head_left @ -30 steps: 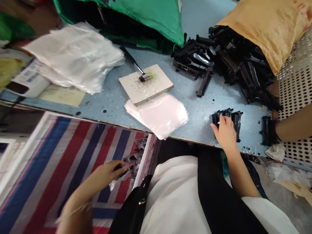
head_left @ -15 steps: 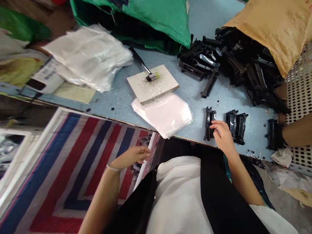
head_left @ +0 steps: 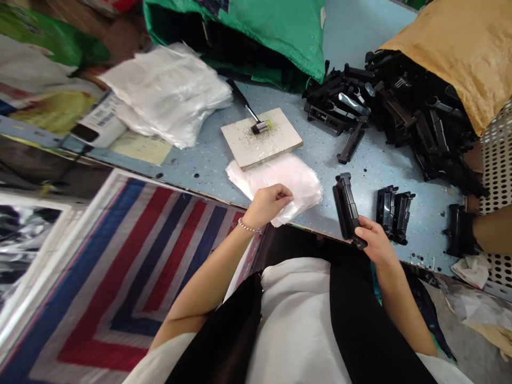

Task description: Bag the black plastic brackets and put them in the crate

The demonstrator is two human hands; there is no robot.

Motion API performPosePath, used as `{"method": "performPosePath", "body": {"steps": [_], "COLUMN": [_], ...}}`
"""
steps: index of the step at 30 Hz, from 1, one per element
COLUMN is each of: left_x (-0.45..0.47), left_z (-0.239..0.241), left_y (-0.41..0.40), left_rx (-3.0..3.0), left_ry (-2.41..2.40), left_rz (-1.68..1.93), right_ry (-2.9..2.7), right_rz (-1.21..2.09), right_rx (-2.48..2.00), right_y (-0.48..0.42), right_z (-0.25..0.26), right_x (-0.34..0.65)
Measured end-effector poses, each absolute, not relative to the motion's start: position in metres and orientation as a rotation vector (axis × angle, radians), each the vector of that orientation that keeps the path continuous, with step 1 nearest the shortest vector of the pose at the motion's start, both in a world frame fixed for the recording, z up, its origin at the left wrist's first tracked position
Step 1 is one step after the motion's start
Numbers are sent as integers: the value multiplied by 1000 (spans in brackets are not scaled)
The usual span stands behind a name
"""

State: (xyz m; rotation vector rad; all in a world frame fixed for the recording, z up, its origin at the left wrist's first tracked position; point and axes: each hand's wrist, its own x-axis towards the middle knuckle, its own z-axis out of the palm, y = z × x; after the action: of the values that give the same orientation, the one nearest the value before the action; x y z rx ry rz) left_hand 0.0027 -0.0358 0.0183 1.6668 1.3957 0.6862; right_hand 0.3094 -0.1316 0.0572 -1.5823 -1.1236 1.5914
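My left hand (head_left: 270, 204), with a beaded bracelet at the wrist, is over a stack of clear plastic bags (head_left: 300, 184). Its fingertips are pinched together on the top bag near the front edge of the stack. My right hand (head_left: 376, 240) grips the lower end of a long black plastic part (head_left: 347, 208), which looks like two pieces side by side. That part is tilted above the table's front edge. Just right of it, two similar black parts (head_left: 395, 213) stand side by side on the blue speckled table (head_left: 256, 95).
A hammer (head_left: 244, 104) rests on a pale block (head_left: 272, 146) behind the bags. A heap of black parts (head_left: 352, 106) spills from a yellow sack (head_left: 452, 48). Larger plastic bags (head_left: 168, 90) lie left, and a green sack (head_left: 260, 37) stands behind. Another black part (head_left: 456, 229) is far right.
My left hand has moved up and right onto the plastic bag stack, closing on the top bag. My right hand has picked up the black plastic part from the table and tilted it.
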Motion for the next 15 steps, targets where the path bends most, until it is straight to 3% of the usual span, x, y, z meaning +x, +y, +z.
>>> {"method": "performPosePath", "body": {"steps": [3,5,15], "left_x": [4,4,-8], "left_z": [17,17,26], "left_y": [-35,-37,-63], "left_rx": [1463,1455,2413], "left_ry": [1417,1417,1462], "left_rz": [765,808,764], "right_ry": [-708,-480,158], "right_rz": [2139,2320,2539], "right_rx": [-1091,-965,-772], "right_y": [-134,-135,-135], "right_z": [47,35,24], "right_x": [274,255,251]}}
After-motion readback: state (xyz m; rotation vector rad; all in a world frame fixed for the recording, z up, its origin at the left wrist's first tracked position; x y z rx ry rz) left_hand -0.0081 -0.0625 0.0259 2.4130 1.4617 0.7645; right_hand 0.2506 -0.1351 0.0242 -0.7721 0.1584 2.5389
